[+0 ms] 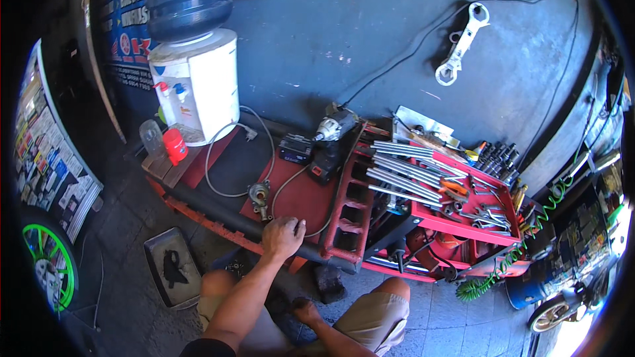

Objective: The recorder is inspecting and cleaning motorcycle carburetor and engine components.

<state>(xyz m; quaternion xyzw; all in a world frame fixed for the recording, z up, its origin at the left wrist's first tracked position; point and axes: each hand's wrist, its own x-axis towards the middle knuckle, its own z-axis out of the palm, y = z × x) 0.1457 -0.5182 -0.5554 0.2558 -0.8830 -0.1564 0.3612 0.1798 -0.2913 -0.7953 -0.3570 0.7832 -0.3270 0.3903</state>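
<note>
At the front edge of the red-topped bench is my left hand, its fingers curled down. Whatever they may hold is hidden beneath the hand. Just beyond its fingertips a small cast metal part with a round opening stands on the bench, its lower end close to the hand. My right hand is low between my knees, in shade. Its fingers look curled in, and their contents cannot be made out. Behind the metal part are a cordless impact wrench and a black battery pack.
To the right, a red tool cart carries long chrome bars, wrenches and sockets. A white water dispenser and red cup stand left. A loose cable crosses the bench. On the floor lies a grey tray holding a dark piece.
</note>
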